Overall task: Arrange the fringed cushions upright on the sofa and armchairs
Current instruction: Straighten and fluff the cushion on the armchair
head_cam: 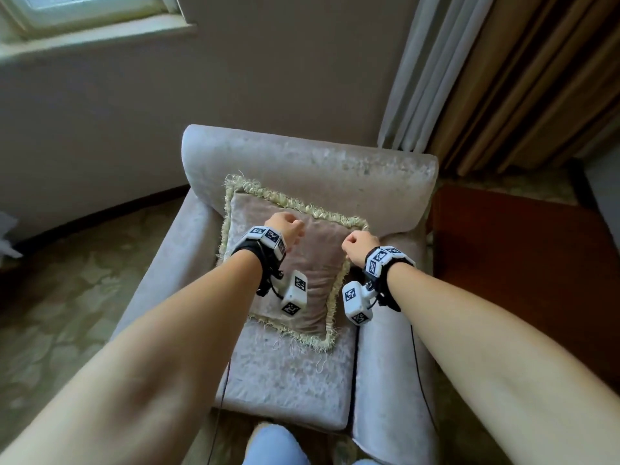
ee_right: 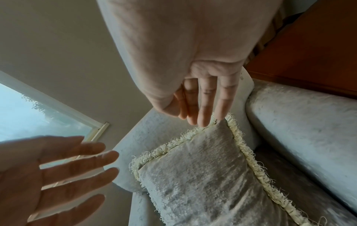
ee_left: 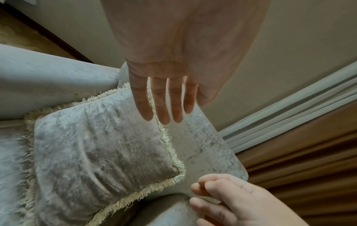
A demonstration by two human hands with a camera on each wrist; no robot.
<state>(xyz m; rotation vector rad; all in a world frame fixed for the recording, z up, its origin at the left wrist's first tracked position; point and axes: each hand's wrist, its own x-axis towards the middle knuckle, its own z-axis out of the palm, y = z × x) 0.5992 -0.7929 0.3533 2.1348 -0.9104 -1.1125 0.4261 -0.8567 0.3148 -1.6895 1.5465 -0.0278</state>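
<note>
A velvet cushion (head_cam: pixel 295 273) with a cream fringe leans upright against the backrest of a pale velvet armchair (head_cam: pixel 318 169). My left hand (head_cam: pixel 285 226) hovers over the cushion's top edge, and in the left wrist view its fingers (ee_left: pixel 162 107) hang straight and spread above the fringe. My right hand (head_cam: pixel 357 245) is at the cushion's top right corner. In the right wrist view its straight fingertips (ee_right: pixel 204 120) touch the fringe at the corner of the cushion (ee_right: pixel 203 175). Neither hand holds anything.
A window (head_cam: pixel 67 15) is at the upper left, and curtains (head_cam: pixel 503 78) hang behind the chair on the right. A dark wooden table (head_cam: pixel 520 263) stands close to the right armrest. Patterned carpet (head_cam: pixel 67 297) lies to the left.
</note>
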